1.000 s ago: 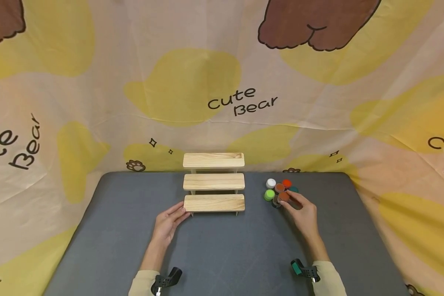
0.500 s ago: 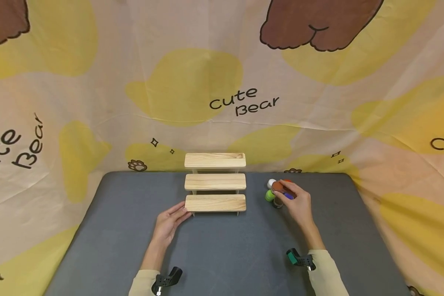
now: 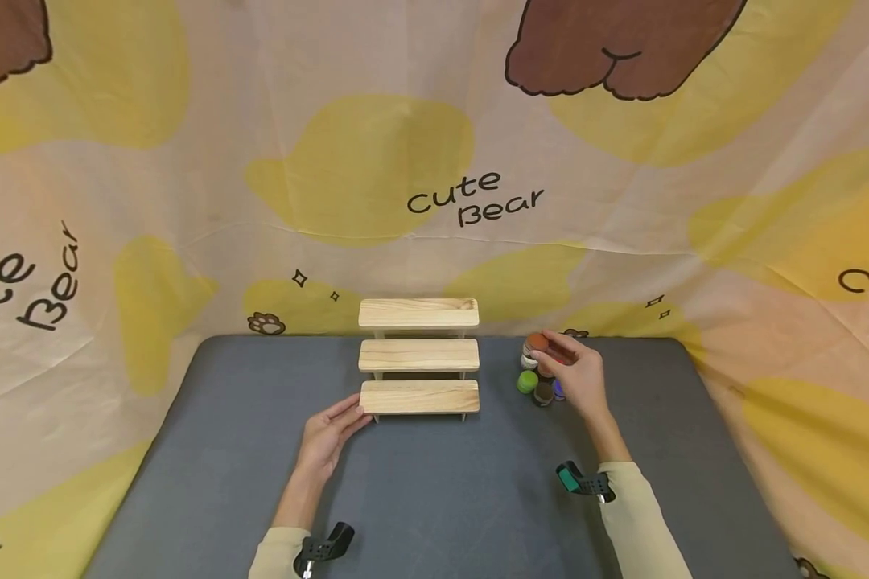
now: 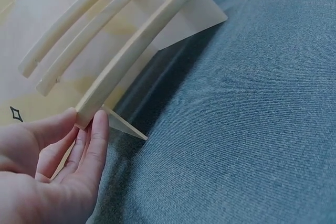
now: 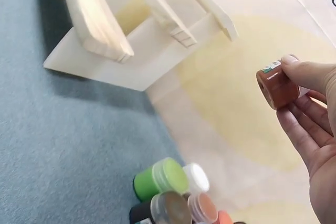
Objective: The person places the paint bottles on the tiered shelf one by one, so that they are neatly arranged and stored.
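Observation:
A three-tier wooden stand (image 3: 420, 397) with pale shelves stands at the back of the table. My left hand (image 3: 326, 441) pinches the left end of its lowest shelf, thumb above and fingers beneath, as the left wrist view shows. My right hand (image 3: 585, 384) holds a small brown paint jar (image 5: 278, 88) between thumb and fingers, raised off the table. Below it several small jars stand in a cluster: a green jar (image 3: 527, 381), a dark jar (image 3: 543, 393), a white jar (image 5: 197, 178) and a brownish-orange jar (image 5: 203, 207). A blue jar (image 3: 559, 390) is partly hidden by the right hand.
The grey cloth-covered table (image 3: 434, 498) runs back to a patterned curtain (image 3: 362, 177) that hangs close behind the stand. A gap of table separates the stand's right side from the jar cluster. Each wrist wears a black strap (image 3: 586, 482).
My right hand has lifted the brown jar out of the cluster and moved it back and slightly left, uncovering the blue jar. The left hand stays at the shelf's end.

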A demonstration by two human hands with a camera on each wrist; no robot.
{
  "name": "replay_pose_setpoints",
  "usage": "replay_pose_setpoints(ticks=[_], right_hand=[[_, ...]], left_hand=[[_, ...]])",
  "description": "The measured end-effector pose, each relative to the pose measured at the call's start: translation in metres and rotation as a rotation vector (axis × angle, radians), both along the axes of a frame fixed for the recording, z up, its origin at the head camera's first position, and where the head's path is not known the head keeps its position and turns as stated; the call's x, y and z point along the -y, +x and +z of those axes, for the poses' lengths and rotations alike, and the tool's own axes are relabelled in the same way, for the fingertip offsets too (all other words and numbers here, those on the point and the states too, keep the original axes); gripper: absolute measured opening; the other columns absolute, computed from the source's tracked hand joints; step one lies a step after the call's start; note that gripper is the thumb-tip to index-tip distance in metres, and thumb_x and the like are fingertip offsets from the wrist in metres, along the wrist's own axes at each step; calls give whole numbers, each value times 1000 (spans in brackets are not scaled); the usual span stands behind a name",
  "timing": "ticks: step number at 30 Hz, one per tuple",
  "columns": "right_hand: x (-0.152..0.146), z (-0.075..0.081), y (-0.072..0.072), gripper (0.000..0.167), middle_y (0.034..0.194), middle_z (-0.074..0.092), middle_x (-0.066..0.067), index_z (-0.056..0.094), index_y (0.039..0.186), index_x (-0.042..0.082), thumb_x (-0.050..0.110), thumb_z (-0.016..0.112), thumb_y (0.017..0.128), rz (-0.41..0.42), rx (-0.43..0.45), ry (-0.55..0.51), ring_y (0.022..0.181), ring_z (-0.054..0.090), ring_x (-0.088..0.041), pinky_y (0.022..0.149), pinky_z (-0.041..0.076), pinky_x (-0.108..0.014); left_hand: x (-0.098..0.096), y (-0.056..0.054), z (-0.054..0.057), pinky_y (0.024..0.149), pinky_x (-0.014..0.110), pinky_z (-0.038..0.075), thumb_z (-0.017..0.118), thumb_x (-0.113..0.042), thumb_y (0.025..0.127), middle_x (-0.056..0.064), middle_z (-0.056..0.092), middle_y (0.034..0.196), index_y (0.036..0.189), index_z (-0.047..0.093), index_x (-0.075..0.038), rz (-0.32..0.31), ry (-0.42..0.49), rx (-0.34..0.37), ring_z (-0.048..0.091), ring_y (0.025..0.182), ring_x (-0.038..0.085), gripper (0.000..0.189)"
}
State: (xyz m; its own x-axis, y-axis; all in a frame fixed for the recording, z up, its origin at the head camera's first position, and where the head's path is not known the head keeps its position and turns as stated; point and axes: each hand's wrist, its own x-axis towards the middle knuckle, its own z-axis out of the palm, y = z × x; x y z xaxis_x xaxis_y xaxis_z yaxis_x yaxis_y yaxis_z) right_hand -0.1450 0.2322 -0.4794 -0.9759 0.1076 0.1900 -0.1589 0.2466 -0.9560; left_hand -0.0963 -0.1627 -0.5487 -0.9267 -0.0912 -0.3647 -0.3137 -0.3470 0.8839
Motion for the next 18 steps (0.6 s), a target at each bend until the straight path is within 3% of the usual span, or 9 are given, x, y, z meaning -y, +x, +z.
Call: replay_pose_setpoints(ticks=[7, 11, 13, 14, 18], right_hand=[[9, 7, -10, 49, 120, 65, -19, 64, 127, 0, 18, 80, 84, 9, -21, 36, 94, 66, -1, 71, 60, -14], [15, 11, -15, 50, 120, 65, -21, 63, 128, 0, 16, 79, 84, 34, -22, 25, 93, 66, 0, 54, 50, -9], [19, 12, -19, 50, 120, 65, -21, 63, 128, -1, 16, 79, 84, 45, -21, 14, 94, 66, -1, 54, 50, -9], [21, 13, -20, 50, 120, 64, -21, 63, 128, -1, 16, 79, 84, 52, -21, 11, 95, 66, -3, 55, 51, -9], [30, 17, -25, 49, 123, 64, -19, 64, 127, 0, 15, 80, 83, 62, -31, 30, 102, 66, -13, 78, 60, -14]], left_hand=[[1, 1, 0, 96, 32, 58, 61, 7, 93, 27, 55, 133, 134, 51, 11, 2, 18, 6, 70, 97, 17, 43], [0, 0, -1, 97, 32, 57, 61, 7, 93, 27, 53, 134, 135, 50, 11, -3, 36, 10, 69, 99, 17, 44], [0, 0, -2, 97, 32, 57, 60, 6, 93, 27, 52, 136, 136, 49, 11, -7, 44, 10, 69, 99, 17, 44], [0, 0, -2, 97, 32, 57, 60, 7, 93, 28, 51, 136, 136, 49, 11, -6, 50, 10, 69, 99, 17, 44], [0, 0, -2, 98, 32, 56, 59, 7, 94, 28, 51, 136, 136, 48, 11, -8, 55, 4, 69, 100, 18, 44]])
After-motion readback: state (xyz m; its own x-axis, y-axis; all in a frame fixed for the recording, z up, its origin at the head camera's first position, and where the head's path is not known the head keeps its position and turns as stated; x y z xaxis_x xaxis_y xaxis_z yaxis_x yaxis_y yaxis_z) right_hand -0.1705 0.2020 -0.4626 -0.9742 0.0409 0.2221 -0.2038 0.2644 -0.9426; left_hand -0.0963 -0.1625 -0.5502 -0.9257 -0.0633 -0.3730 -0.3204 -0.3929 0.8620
